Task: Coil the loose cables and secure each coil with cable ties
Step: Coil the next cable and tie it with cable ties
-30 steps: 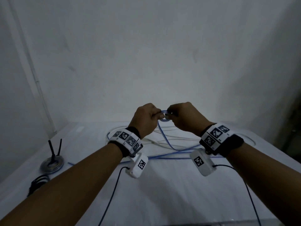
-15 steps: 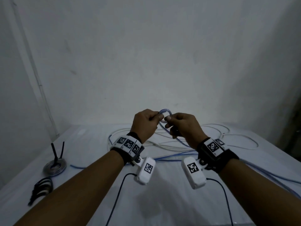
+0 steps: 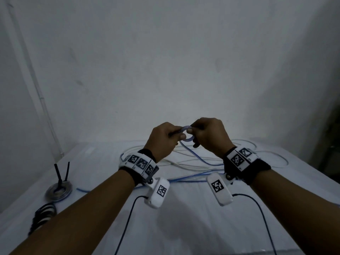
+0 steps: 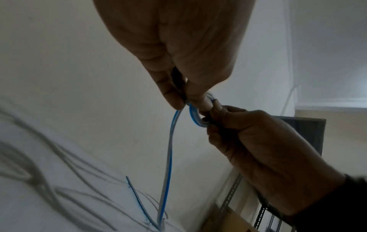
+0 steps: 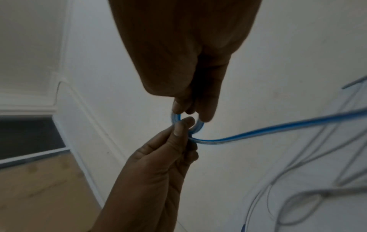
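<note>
A blue and clear flat cable [image 3: 197, 157] rises from the white table [image 3: 184, 227] into a small tight loop [image 3: 188, 135] held in the air between both hands. My left hand [image 3: 165, 139] pinches the loop's left side with thumb and forefinger. My right hand [image 3: 207, 137] pinches its right side. In the left wrist view the loop [image 4: 195, 115] sits between the two hands' fingertips and the cable [image 4: 167, 164] hangs down. In the right wrist view the cable [image 5: 278, 130] trails off right from the loop [image 5: 195, 125]. Loose white cables [image 3: 184, 162] lie on the table behind.
A coiled cable with two upright black ties [image 3: 58, 188] lies at the table's left. A dark coiled bundle [image 3: 43, 216] lies nearer the left edge. Black wrist-camera leads [image 3: 127, 223] hang from both wrists. A wall [image 3: 165, 70] closes the far side.
Both hands stayed together on the cable end and rose a little. The small loop between the fingertips is now tighter, and the right hand regripped its right side.
</note>
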